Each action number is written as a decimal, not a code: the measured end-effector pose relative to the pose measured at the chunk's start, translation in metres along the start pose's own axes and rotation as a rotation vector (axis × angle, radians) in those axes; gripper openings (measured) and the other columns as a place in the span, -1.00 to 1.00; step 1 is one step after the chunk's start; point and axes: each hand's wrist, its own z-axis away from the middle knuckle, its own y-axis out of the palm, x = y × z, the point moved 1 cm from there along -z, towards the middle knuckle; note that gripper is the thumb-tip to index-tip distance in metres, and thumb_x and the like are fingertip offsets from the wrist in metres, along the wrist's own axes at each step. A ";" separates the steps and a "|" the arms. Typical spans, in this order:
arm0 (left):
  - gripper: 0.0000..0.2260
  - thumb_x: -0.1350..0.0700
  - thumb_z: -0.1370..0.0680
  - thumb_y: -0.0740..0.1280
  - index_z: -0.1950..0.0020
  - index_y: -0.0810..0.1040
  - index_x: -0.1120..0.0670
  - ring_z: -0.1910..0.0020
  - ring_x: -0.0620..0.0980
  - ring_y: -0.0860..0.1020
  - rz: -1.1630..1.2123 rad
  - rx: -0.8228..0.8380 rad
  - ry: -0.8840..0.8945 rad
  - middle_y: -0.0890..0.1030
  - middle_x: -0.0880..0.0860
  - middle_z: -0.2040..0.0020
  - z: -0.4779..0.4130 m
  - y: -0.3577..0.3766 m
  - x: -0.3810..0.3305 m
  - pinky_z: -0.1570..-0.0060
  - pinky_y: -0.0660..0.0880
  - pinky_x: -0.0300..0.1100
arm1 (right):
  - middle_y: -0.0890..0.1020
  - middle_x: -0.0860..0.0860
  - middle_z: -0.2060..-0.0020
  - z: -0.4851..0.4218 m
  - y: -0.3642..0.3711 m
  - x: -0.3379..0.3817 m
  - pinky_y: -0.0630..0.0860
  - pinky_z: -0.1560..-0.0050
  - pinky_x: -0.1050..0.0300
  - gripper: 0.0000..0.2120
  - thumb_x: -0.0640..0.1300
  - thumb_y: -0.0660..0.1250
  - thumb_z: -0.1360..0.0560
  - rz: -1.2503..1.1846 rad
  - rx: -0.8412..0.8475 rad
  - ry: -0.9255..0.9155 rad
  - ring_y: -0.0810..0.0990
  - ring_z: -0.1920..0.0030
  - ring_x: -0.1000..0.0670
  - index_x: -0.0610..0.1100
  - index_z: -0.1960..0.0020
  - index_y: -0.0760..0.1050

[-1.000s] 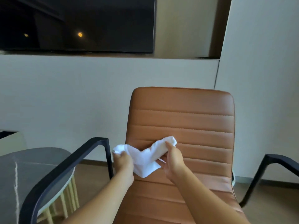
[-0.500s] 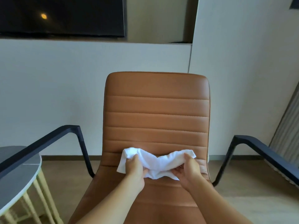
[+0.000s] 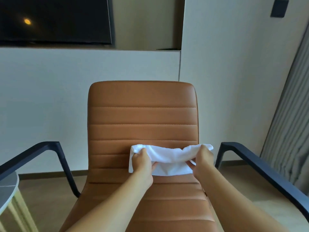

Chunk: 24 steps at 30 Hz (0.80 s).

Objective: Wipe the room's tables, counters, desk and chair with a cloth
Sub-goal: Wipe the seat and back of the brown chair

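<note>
A tan leather chair [image 3: 142,113] with stitched horizontal panels faces me, filling the middle of the view. In front of its lower backrest I hold a white cloth [image 3: 168,158] stretched sideways between both hands. My left hand [image 3: 142,161] grips the cloth's left end with curled fingers. My right hand [image 3: 203,159] pinches the right end, near the backrest's right edge. The cloth's lower part hangs folded below my fingers.
Black armrests stand on either side, the left armrest [image 3: 36,151] and the right armrest [image 3: 260,166]. A round dark-topped side table [image 3: 8,186] sits at the lower left. A dark TV screen [image 3: 55,19] hangs on the wall above; grey curtains [image 3: 291,123] hang at right.
The view has shifted so the chair sits centred and the side table has slid to the left edge. My hands have drawn apart, spreading the bunched cloth wider across the backrest.
</note>
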 end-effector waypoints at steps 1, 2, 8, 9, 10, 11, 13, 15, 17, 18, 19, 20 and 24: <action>-0.85 0.09 -0.68 0.17 -0.11 0.52 -0.05 0.08 -0.12 0.51 0.014 0.008 0.018 0.52 -0.09 -0.04 0.000 0.002 -0.008 -0.10 0.64 0.04 | 0.63 -0.06 0.08 -0.002 0.006 0.006 0.53 0.16 0.08 -0.71 -0.08 0.03 -0.61 0.008 0.017 -0.007 0.62 0.05 -0.01 -0.15 0.04 0.49; -0.84 0.09 -0.69 0.16 -0.17 0.51 -0.05 0.09 -0.14 0.51 0.024 0.015 0.038 0.51 -0.10 -0.05 0.000 0.005 -0.017 -0.12 0.64 0.03 | 0.67 -0.08 0.11 0.001 0.012 0.016 0.55 0.17 0.10 -0.68 -0.08 0.01 -0.60 0.010 0.034 -0.016 0.66 0.09 -0.02 -0.16 0.06 0.51; -0.82 0.08 -0.68 0.17 -0.24 0.49 -0.01 -0.03 -0.03 0.63 0.058 0.100 0.196 0.54 -0.04 -0.14 -0.006 0.014 -0.086 -0.10 0.64 -0.01 | 0.73 -0.13 0.26 0.015 0.050 0.067 0.68 0.27 0.04 -0.75 -0.17 0.10 -0.53 0.015 0.176 -0.161 0.74 0.15 -0.15 -0.17 0.01 0.56; -0.82 0.09 -0.69 0.17 -0.24 0.48 0.02 -0.06 0.01 0.65 0.063 0.124 0.219 0.56 -0.01 -0.13 -0.007 0.015 -0.099 -0.08 0.65 -0.04 | 0.72 -0.16 0.19 0.018 0.059 0.077 0.69 0.24 0.02 -0.77 -0.18 0.13 -0.54 0.007 0.207 -0.180 0.74 0.13 -0.16 -0.19 0.01 0.55; -0.83 0.08 -0.69 0.16 -0.23 0.48 0.03 -0.08 0.03 0.66 0.065 0.147 0.240 0.57 0.00 -0.12 -0.009 0.015 -0.113 -0.05 0.64 -0.07 | 0.70 -0.18 0.15 0.020 0.068 0.087 0.69 0.22 0.00 -0.79 -0.19 0.15 -0.55 0.000 0.241 -0.201 0.73 0.14 -0.17 -0.20 0.00 0.54; -0.83 0.07 -0.70 0.16 -0.21 0.49 0.03 -0.07 0.03 0.67 0.067 0.168 0.261 0.59 0.01 -0.12 -0.010 0.016 -0.127 -0.02 0.64 -0.10 | 0.70 -0.19 0.12 0.023 0.078 0.097 0.70 0.20 -0.02 -0.81 -0.18 0.16 -0.56 -0.005 0.269 -0.219 0.73 0.15 -0.17 -0.21 -0.01 0.54; -0.85 0.06 -0.71 0.15 -0.13 0.51 0.02 -0.02 0.00 0.69 0.067 0.201 0.303 0.61 0.02 -0.10 -0.012 0.017 -0.155 0.02 0.63 -0.12 | 0.70 -0.19 0.09 0.029 0.097 0.116 0.71 0.13 -0.05 -0.81 -0.16 0.19 -0.57 0.009 0.324 -0.247 0.74 0.16 -0.15 -0.21 -0.05 0.54; -0.85 0.05 -0.72 0.15 -0.06 0.50 0.01 0.02 -0.02 0.68 0.072 0.228 0.342 0.62 0.02 -0.09 -0.015 0.017 -0.184 0.03 0.62 -0.11 | 0.70 -0.20 0.07 0.036 0.119 0.131 0.71 0.13 -0.06 -0.80 -0.14 0.20 -0.60 0.011 0.394 -0.272 0.74 0.15 -0.15 -0.22 -0.08 0.53; -0.85 0.07 -0.71 0.15 -0.06 0.50 0.02 0.02 -0.03 0.67 0.079 0.237 0.372 0.62 0.03 -0.08 -0.017 0.016 -0.211 0.04 0.62 -0.10 | 0.70 -0.22 0.07 0.042 0.140 0.142 0.70 0.14 -0.07 -0.77 -0.11 0.20 -0.63 0.010 0.456 -0.281 0.73 0.14 -0.17 -0.24 -0.13 0.51; -0.85 0.07 -0.71 0.15 -0.06 0.51 0.02 0.02 -0.02 0.68 0.083 0.233 0.392 0.63 0.03 -0.07 -0.020 0.013 -0.222 0.05 0.62 -0.09 | 0.70 -0.21 0.06 0.045 0.150 0.144 0.70 0.11 -0.08 -0.75 -0.08 0.19 -0.65 0.025 0.483 -0.282 0.73 0.11 -0.18 -0.23 -0.18 0.50; -0.84 0.07 -0.70 0.15 -0.07 0.52 0.04 0.02 -0.02 0.68 0.088 0.223 0.409 0.63 0.04 -0.06 -0.023 0.009 -0.232 0.04 0.63 -0.08 | 0.70 -0.21 0.05 0.048 0.160 0.144 0.69 0.09 -0.09 -0.72 -0.05 0.18 -0.67 0.042 0.510 -0.281 0.74 0.09 -0.18 -0.23 -0.22 0.49; -0.83 0.06 -0.70 0.16 -0.11 0.52 0.06 0.01 -0.01 0.69 0.091 0.211 0.418 0.63 0.06 -0.07 -0.026 0.005 -0.241 0.01 0.64 -0.06 | 0.71 -0.19 0.03 0.050 0.169 0.144 0.69 0.09 -0.09 -0.69 -0.03 0.18 -0.68 0.061 0.536 -0.279 0.74 0.07 -0.17 -0.23 -0.24 0.50; -0.81 0.01 -0.71 0.14 -0.12 0.51 0.04 -0.03 -0.02 0.68 0.104 0.200 0.425 0.63 0.05 -0.11 -0.040 -0.020 -0.261 -0.02 0.63 -0.07 | 0.75 -0.17 0.05 0.059 0.196 0.128 0.70 0.08 -0.12 -0.68 0.01 0.19 -0.68 0.075 0.614 -0.249 0.77 0.11 -0.14 -0.23 -0.17 0.54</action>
